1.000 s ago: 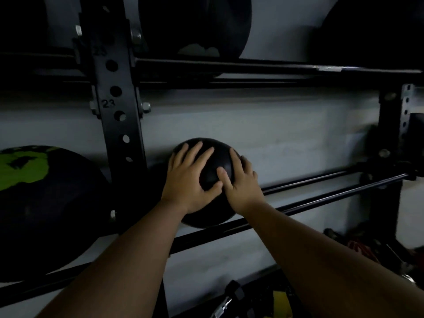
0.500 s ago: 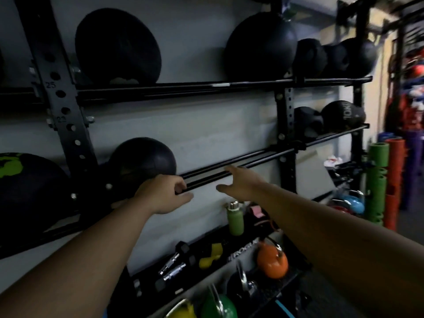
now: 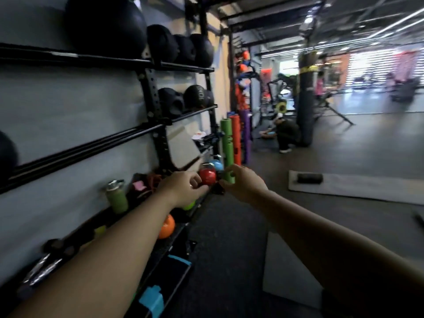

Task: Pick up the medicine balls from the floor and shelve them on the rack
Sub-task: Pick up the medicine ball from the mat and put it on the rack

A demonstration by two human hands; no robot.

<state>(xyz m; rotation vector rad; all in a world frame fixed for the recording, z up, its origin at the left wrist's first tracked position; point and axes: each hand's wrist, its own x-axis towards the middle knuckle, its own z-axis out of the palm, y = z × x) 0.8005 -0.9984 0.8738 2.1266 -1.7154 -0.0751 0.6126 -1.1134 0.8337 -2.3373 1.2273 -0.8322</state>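
Note:
The black wall rack (image 3: 158, 125) runs along my left. Several black medicine balls (image 3: 105, 24) sit on its top rails, and more medicine balls (image 3: 197, 96) rest on the middle rails further along. The edge of another black ball (image 3: 5, 157) shows at the far left on the middle rails. My left hand (image 3: 183, 188) hangs in the air in front of me, fingers loosely curled, holding nothing. My right hand (image 3: 243, 182) is beside it, fingers relaxed and apart, also empty. No medicine ball on the floor is in view.
Kettlebells in red (image 3: 207, 176), blue (image 3: 216, 165) and orange (image 3: 167, 227), a green bottle (image 3: 117, 198) and dumbbells fill the low shelf. Green, orange and purple foam rollers (image 3: 227, 150) stand at the rack's end. Grey mats (image 3: 358, 187) lie on the floor. A person (image 3: 285, 134) crouches beyond.
Both hands let go of the small black ball on the middle rails and drew back. My view swung right along the rack toward the open gym floor.

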